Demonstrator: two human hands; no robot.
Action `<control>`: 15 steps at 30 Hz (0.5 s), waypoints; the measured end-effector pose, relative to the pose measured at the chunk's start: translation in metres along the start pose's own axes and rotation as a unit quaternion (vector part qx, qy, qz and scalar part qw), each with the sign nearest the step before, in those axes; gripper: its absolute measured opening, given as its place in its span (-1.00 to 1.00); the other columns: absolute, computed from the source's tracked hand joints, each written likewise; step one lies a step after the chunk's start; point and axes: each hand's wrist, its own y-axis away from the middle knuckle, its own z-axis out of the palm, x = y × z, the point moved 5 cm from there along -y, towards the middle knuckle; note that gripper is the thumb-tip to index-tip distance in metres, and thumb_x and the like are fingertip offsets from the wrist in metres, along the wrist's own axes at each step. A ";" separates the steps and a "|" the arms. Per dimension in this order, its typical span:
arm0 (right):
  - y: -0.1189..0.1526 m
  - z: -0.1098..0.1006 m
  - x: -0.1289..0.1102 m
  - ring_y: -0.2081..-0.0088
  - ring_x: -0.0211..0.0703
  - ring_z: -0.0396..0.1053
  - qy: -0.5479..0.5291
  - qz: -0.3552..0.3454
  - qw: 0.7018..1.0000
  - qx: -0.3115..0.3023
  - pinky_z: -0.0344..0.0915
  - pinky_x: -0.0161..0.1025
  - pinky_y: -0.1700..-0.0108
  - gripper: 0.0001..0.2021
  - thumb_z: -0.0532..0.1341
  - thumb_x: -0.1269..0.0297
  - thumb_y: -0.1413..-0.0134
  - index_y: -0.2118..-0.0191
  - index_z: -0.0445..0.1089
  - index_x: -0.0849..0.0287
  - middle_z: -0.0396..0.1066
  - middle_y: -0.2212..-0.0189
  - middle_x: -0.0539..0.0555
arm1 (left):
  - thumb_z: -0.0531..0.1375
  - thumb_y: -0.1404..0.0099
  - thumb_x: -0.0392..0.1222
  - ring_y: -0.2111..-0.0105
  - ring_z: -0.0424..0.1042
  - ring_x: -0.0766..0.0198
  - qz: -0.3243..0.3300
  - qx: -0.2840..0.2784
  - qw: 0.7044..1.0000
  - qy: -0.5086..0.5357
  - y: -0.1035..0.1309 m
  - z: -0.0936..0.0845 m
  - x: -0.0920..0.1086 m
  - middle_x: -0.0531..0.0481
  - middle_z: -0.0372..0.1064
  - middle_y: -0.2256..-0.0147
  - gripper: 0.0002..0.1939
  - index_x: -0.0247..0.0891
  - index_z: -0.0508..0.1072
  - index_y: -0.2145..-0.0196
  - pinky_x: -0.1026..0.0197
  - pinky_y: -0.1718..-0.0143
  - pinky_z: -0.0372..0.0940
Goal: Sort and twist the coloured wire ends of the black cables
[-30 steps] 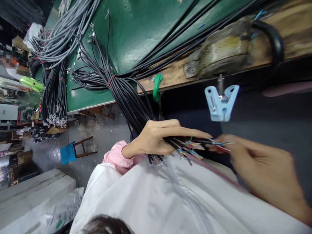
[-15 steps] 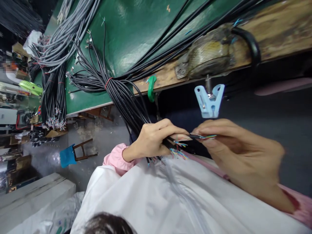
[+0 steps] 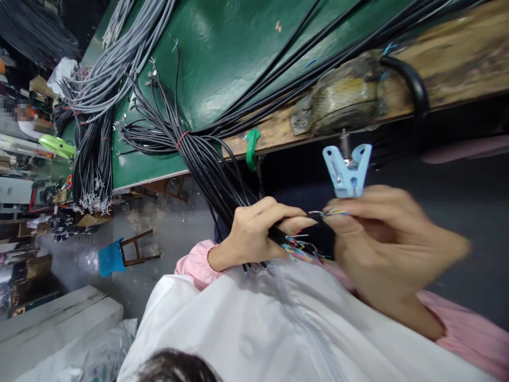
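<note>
Left hand [image 3: 258, 231]: our fingers grip a bundle of thin black cables [image 3: 207, 172], left of the pale-blue plastic clip [image 3: 350, 178].
Right hand [image 3: 392, 249]: our fingers pinch thin multicoloured wire ends [image 3: 340, 213] below the clip.

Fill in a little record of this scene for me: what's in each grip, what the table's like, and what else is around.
Left grip: closed around a black cable bundle, near ends where coloured wires show
Right grip: pinching thin coloured wires
Bundle binding: red tie
Table: green, with a wooden board along its near edge
Also on table: grey cables
Just above right grip in view: light-blue piece below a metal stem; whether they touch, cannot tell
On floor: blue-seated stool
</note>
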 end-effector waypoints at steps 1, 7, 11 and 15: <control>-0.001 -0.004 -0.007 0.51 -0.30 0.30 0.068 -0.089 0.994 0.010 0.20 -0.27 0.47 -0.85 0.46 0.28 0.05 0.49 0.50 0.00 0.40 0.55 -0.06 | 0.17 -0.37 -0.25 0.37 0.44 0.39 -0.011 -0.006 1.000 -0.002 -0.001 -0.001 0.001 -0.01 0.50 0.33 -0.80 -0.37 0.55 0.14 0.36 0.33 0.35; -0.001 0.003 -0.015 0.56 -0.31 0.34 0.191 -0.284 0.938 -0.052 0.18 -0.30 0.55 -0.82 0.37 0.39 -0.11 0.47 0.42 0.09 0.43 0.57 -0.06 | 0.10 -0.35 -0.35 0.40 0.45 0.41 -0.063 -0.024 0.998 -0.012 -0.007 -0.007 0.001 0.03 0.50 0.38 -0.78 -0.33 0.56 0.22 0.38 0.34 0.34; 0.003 0.001 -0.007 0.54 -0.26 0.38 0.169 -0.222 0.960 -0.029 0.21 -0.28 0.54 -0.87 0.35 0.42 -0.10 0.41 0.49 0.06 0.46 0.54 -0.04 | 0.13 -0.32 -0.37 0.37 0.46 0.39 -0.081 -0.047 0.996 -0.007 -0.005 -0.004 -0.002 0.02 0.52 0.35 -0.79 -0.32 0.56 0.19 0.37 0.31 0.35; 0.008 -0.013 -0.008 0.53 -0.22 0.38 0.196 -0.195 0.961 0.029 0.29 -0.24 0.48 -0.81 0.34 0.44 -0.09 0.25 0.60 -0.05 0.49 0.52 -0.03 | 0.16 -0.31 -0.37 0.35 0.48 0.38 -0.083 -0.067 0.994 -0.018 -0.002 0.000 -0.003 0.01 0.52 0.33 -0.79 -0.32 0.57 0.17 0.37 0.29 0.36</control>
